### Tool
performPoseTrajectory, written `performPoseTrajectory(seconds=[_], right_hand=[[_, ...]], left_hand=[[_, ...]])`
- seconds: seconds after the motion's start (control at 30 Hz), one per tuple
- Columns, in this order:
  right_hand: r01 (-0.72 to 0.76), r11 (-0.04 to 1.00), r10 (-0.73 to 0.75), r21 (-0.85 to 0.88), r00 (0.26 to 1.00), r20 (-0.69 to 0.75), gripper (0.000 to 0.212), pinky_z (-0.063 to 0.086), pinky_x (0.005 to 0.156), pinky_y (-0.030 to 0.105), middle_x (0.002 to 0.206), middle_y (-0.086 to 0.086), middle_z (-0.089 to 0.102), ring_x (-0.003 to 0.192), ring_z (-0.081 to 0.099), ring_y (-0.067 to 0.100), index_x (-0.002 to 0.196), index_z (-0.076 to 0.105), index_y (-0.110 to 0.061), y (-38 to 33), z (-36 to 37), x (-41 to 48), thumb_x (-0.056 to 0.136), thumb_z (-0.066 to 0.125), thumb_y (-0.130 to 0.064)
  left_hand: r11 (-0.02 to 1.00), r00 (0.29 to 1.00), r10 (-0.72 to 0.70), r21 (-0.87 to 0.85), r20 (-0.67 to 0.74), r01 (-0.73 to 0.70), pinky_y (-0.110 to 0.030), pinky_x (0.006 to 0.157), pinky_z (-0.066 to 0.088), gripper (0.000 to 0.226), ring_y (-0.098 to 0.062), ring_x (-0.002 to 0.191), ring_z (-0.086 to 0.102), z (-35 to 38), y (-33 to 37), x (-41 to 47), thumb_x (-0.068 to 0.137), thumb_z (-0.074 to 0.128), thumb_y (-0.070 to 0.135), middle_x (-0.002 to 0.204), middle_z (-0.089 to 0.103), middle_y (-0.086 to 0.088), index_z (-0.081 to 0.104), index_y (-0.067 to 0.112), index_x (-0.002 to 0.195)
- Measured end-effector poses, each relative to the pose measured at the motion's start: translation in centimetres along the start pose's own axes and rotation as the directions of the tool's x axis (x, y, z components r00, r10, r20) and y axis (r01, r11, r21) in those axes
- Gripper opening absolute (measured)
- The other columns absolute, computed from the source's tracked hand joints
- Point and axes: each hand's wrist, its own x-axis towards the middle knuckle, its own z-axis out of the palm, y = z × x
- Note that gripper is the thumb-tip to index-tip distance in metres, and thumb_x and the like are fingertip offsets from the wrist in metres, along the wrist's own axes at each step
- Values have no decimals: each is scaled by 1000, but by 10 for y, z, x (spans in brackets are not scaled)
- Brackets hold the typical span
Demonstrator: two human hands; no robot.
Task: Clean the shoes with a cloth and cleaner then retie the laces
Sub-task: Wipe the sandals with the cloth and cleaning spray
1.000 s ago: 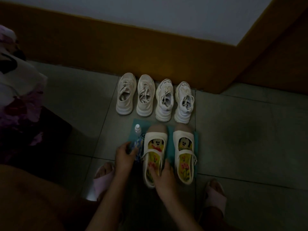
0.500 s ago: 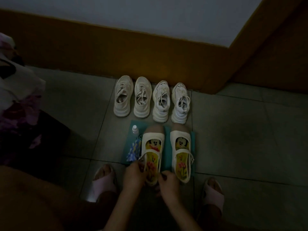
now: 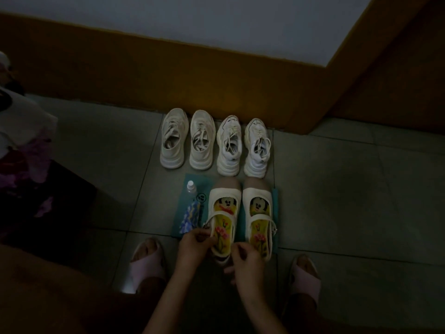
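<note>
Two white strap shoes with cartoon insoles stand on a teal mat [image 3: 275, 203]. My left hand [image 3: 193, 247] pinches the strap end at the left side of the left strap shoe [image 3: 222, 218]. My right hand [image 3: 246, 260] grips that shoe's heel. The right strap shoe [image 3: 258, 213] stands untouched beside it. A small cleaner bottle [image 3: 191, 186] and a blue patterned cloth [image 3: 191, 218] lie on the mat's left part. Beyond the mat, two pairs of white lace-up sneakers stand in a row: one pair [image 3: 187, 138] on the left, one pair [image 3: 242, 145] on the right.
My feet in pink slippers, left [image 3: 147, 261] and right [image 3: 304, 276], flank the mat on the grey tiled floor. An orange-brown skirting wall [image 3: 168, 75] runs behind the sneakers. Dark furniture with cloth [image 3: 21, 145] stands at the left.
My left hand left the cloth area and came to the left strap shoe's strap. My right hand slid from the shoe's inside to its heel.
</note>
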Motion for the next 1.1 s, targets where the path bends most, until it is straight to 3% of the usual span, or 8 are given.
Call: performPoseTrajectory(seconds=[0.13,0.23,0.37,0.5,0.57,0.77,1.0,1.1], right_hand=[[-13,997,11,81,1000,17,18,40,43,13,80,0,68,55,60,9,91,64,-16,-5,-10,-2,88,61,-34],[-113,980,100,163,991,89,18,39,42,15,75,8,69,49,55,10,88,68,-4,-11,-15,4,83,69,-21],[-85,990,82,113,996,38,7,39,41,13,73,1,66,54,56,9,84,65,-10,-13,-11,4,82,69,-15],[-59,997,63,56,995,-76,18,50,51,27,72,-3,64,61,60,14,71,57,-22,-11,-4,1,79,72,-16],[-38,999,40,18,990,-132,23,54,62,32,71,-6,63,68,62,15,68,56,-25,-9,-1,1,77,73,-14],[24,995,-38,-98,989,-144,25,47,67,20,78,-5,62,80,61,12,70,52,-26,-6,15,-2,81,67,-9],[83,981,-101,-176,990,-97,15,45,57,12,83,-2,67,77,62,7,77,57,-23,-4,14,1,84,66,-13],[129,946,-167,-299,980,-104,0,53,68,25,81,-4,70,74,64,7,85,66,-24,-2,15,1,85,66,-24]], left_hand=[[963,978,-118,-221,175,156,-20,50,54,11,-12,54,65,-3,6,0,84,61,-2,81,65,-14,63,1,94],[946,974,-135,-270,184,182,-19,45,52,9,-8,49,64,-1,6,-5,85,58,-5,79,62,-15,59,0,93],[1000,1000,8,15,-14,-7,-12,53,47,11,-8,64,60,2,-1,-5,81,67,4,82,65,-8,64,3,92],[980,991,108,176,-76,-93,-19,60,41,11,-15,74,58,2,-5,-9,79,70,7,78,62,-3,60,12,82],[973,991,109,212,-78,-91,-21,59,40,15,-16,75,58,2,-7,-12,78,70,6,75,60,-1,57,13,81],[939,998,63,339,-23,-51,-19,55,38,31,-5,63,51,4,1,-18,71,76,13,68,53,11,47,24,70],[935,1000,15,354,-18,-8,-21,57,38,29,-12,71,55,4,3,-20,77,70,12,67,54,4,46,24,64],[945,1000,2,327,-20,5,-21,60,38,31,-14,71,54,4,3,-19,76,71,11,68,53,2,44,22,64]])
